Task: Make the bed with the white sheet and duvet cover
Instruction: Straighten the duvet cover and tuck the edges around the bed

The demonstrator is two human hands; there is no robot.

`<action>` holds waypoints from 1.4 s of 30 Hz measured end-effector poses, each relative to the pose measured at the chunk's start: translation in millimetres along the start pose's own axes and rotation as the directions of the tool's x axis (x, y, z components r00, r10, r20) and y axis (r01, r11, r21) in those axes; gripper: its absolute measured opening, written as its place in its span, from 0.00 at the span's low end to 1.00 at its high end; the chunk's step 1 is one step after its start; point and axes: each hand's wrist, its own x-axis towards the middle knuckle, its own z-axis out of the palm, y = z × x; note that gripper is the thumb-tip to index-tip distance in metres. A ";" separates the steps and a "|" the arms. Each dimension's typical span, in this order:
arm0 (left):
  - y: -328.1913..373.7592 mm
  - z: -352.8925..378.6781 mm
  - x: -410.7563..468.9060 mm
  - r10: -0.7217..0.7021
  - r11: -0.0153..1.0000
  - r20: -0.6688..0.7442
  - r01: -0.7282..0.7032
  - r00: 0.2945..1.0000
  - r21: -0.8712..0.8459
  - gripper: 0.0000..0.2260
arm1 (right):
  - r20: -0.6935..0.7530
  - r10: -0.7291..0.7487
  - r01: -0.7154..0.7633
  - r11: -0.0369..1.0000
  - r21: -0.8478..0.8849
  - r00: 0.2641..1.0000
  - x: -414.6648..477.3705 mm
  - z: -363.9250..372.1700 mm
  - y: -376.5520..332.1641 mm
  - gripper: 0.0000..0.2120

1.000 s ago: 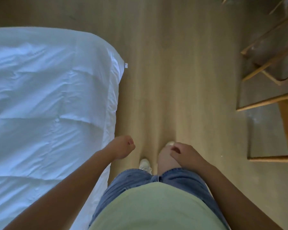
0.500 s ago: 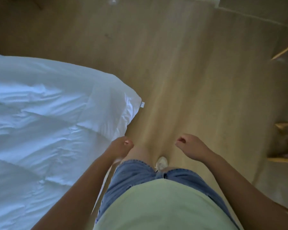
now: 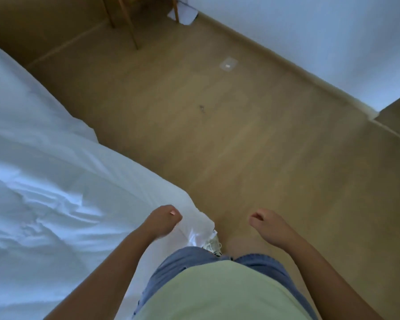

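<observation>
The white duvet (image 3: 56, 181) lies spread and wrinkled over the bed on the left, and its near corner (image 3: 199, 227) hangs by my legs. My left hand (image 3: 164, 221) hovers just above that corner with its fingers loosely curled, gripping nothing that I can see. My right hand (image 3: 267, 227) hangs over the wooden floor to the right, also loosely curled and empty. The sheet under the duvet is hidden.
Wooden floor (image 3: 240, 146) stretches ahead to a white wall (image 3: 310, 38) with a skirting board. Wooden furniture legs (image 3: 129, 26) stand at the top, with a white paper (image 3: 185, 15) beside them. A small floor plate (image 3: 228, 65) sits near the wall. My shoe (image 3: 214, 244) is by the duvet corner.
I have walked forward along the bed and turned at its corner, so the wall has come into view. Both hands have stayed loosely curled and empty.
</observation>
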 end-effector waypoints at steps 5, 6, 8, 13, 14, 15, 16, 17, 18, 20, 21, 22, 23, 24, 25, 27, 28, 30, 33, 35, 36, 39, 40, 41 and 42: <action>49.5 -42.8 64.8 -0.021 1.000 -0.021 0.020 1.000 -0.007 0.10 | 0.112 -0.087 0.092 0.995 -0.043 0.990 88.5 -54.3 -70.2 0.12; 55.9 -50.4 81.1 -0.034 0.999 -0.021 0.034 0.999 -0.036 0.09 | 0.146 -0.103 0.116 0.990 -0.080 0.984 111.7 -63.8 -84.4 0.11; 67.6 -67.2 111.9 -0.057 0.994 -0.029 0.054 0.998 -0.091 0.07 | 0.191 -0.134 0.166 0.973 -0.161 0.972 159.2 -84.3 -113.0 0.10; 90.5 -131.1 178.6 -0.210 0.945 -0.133 0.166 0.969 -0.281 0.06 | 0.274 -0.164 0.239 0.933 -0.270 0.948 273.2 -149.3 -203.9 0.13; 94.1 -145.1 188.6 -0.244 0.930 -0.148 0.187 0.958 -0.317 0.06 | 0.290 -0.178 0.264 0.920 -0.290 0.940 292.3 -160.6 -224.1 0.13; 97.1 -159.6 198.9 -0.268 0.916 -0.162 0.199 0.950 -0.348 0.05 | 0.312 -0.189 0.287 0.907 -0.308 0.931 311.3 -170.4 -245.7 0.12; 98.9 -173.3 208.9 -0.292 0.901 -0.175 0.210 0.940 -0.379 0.05 | 0.337 -0.191 0.303 0.897 -0.321 0.922 329.2 -177.2 -266.4 0.12; 100.7 -186.7 217.9 -0.319 0.883 -0.185 0.221 0.930 -0.413 0.05 | 0.367 -0.184 0.316 0.886 -0.340 0.912 345.3 -181.1 -287.2 0.12; 101.8 -199.2 226.6 -0.349 0.860 -0.190 0.233 0.918 -0.454 0.05 | 0.402 -0.178 0.333 0.871 -0.360 0.898 360.3 -181.7 -307.0 0.11; 99.4 -219.6 243.9 -0.409 0.801 -0.198 0.246 0.891 -0.546 0.05 | 0.466 -0.179 0.386 0.832 -0.398 0.866 387.4 -177.0 -345.7 0.10; 96.5 -228.7 251.6 -0.440 0.766 -0.195 0.254 0.876 -0.590 0.05 | 0.490 -0.179 0.411 0.809 -0.420 0.853 400.2 -172.2 -364.7 0.09; 91.9 -237.8 259.1 -0.472 0.726 -0.182 0.263 0.863 -0.635 0.05 | 0.512 -0.178 0.434 0.788 -0.437 0.840 413.2 -166.1 -383.5 0.09; 85.2 -248.1 266.8 -0.499 0.682 -0.156 0.275 0.852 -0.678 0.05 | 0.532 -0.173 0.449 0.772 -0.449 0.829 425.9 -158.4 -402.8 0.08; 76.8 -260.5 274.6 -0.520 0.638 -0.126 0.286 0.845 -0.715 0.05 | 0.547 -0.165 0.457 0.764 -0.456 0.821 438.0 -150.2 -422.7 0.08; 67.0 -275.9 282.2 -0.536 0.603 -0.105 0.294 0.837 -0.742 0.06 | 0.558 -0.159 0.462 0.760 -0.458 0.815 449.2 -141.4 -443.7 0.08; 41.2 -318.1 298.3 -0.562 0.572 -0.106 0.293 0.820 -0.766 0.06 | 0.577 -0.150 0.468 0.757 -0.455 0.803 472.5 -120.6 -490.6 0.08; 27.3 -343.2 305.5 -0.567 0.577 -0.125 0.285 0.814 -0.765 0.06 | 0.584 -0.146 0.472 0.754 -0.457 0.799 482.6 -109.9 -515.7 0.09; 0.6 -396.7 317.1 -0.568 0.601 -0.165 0.271 0.806 -0.752 0.07 | 0.590 -0.148 0.493 0.725 -0.481 0.793 498.9 -88.5 -568.4 0.10; -34.8 -477.4 333.0 -0.562 0.655 -0.216 0.270 0.799 -0.706 0.07 | 0.619 -0.160 0.529 0.703 -0.476 0.769 520.9 -55.7 -646.0 0.10; -54.4 -526.9 343.6 -0.569 0.670 -0.229 0.284 0.790 -0.685 0.07 | 0.638 -0.174 0.555 0.691 -0.464 0.750 533.9 -35.5 -695.3 0.10; -63.0 -549.1 349.8 -0.572 0.665 -0.227 0.283 0.789 -0.691 0.07 | 0.644 -0.179 0.563 0.688 -0.459 0.744 540.7 -26.4 -718.4 0.09; -87.0 -605.9 375.4 -0.593 0.606 -0.205 0.263 0.779 -0.751 0.07 | 0.655 -0.194 0.579 0.684 -0.443 0.730 570.3 0.5 -781.5 0.08; -93.9 -621.6 384.9 -0.596 0.590 -0.191 0.265 0.780 -0.763 0.07 | 0.665 -0.182 0.584 0.674 -0.452 0.724 582.2 9.0 -801.0 0.08; -100.9 -636.5 395.7 -0.599 0.576 -0.177 0.267 0.781 -0.773 0.07 | 0.674 -0.168 0.590 0.660 -0.465 0.719 595.4 17.5 -821.1 0.08; -107.6 -651.3 406.9 -0.606 0.560 -0.167 0.267 0.778 -0.785 0.07 | 0.681 -0.160 0.598 0.645 -0.476 0.715 609.6 25.1 -842.7 0.08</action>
